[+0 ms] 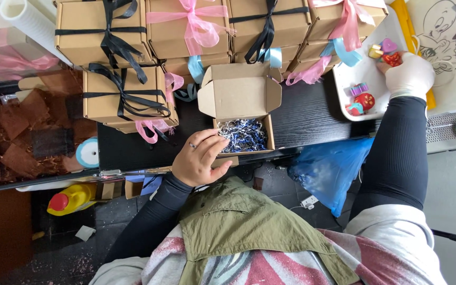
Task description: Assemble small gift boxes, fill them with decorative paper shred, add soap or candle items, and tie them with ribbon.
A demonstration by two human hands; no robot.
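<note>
**A:** Talk me through it — where's your left hand point(199, 158) right now?

**B:** Just left of centre in the frame. Your fingers are spread and loose, tips resting on the left wall of the open kraft gift box point(241, 113). Nothing gripped there. There's a ring on one finger.

**A:** And the box itself?

**B:** Centre of the frame, on the black tabletop point(312, 116), near its front edge. Lid flipped back toward the top, and the well is filled with blue and white shredded paper point(244, 135).

**A:** Your right hand point(408, 74)?

**B:** Upper right, stretched out over the white tray point(344, 84). It's curled closed around small colourful trinkets point(386, 53) — red, purple, yellow showing at your fingertips. More of them lie loose lower in the tray, including a red round piece point(365, 100).

**A:** What's around you?

**B:** Across the top, a row of closed kraft boxes: black ribbon bows point(117, 45) on some, a pink ribbon bow point(193, 24) on others, pale blue ribbon peeking between the stacks. One black-ribboned box point(125, 95) sits just left of the open one. Below the table edge, right of centre, a blue plastic bag point(331, 171); lower left, a yellow bottle with a red cap point(72, 199) on the floor; a roll of light blue ribbon point(87, 153) at the table's left edge.
</note>
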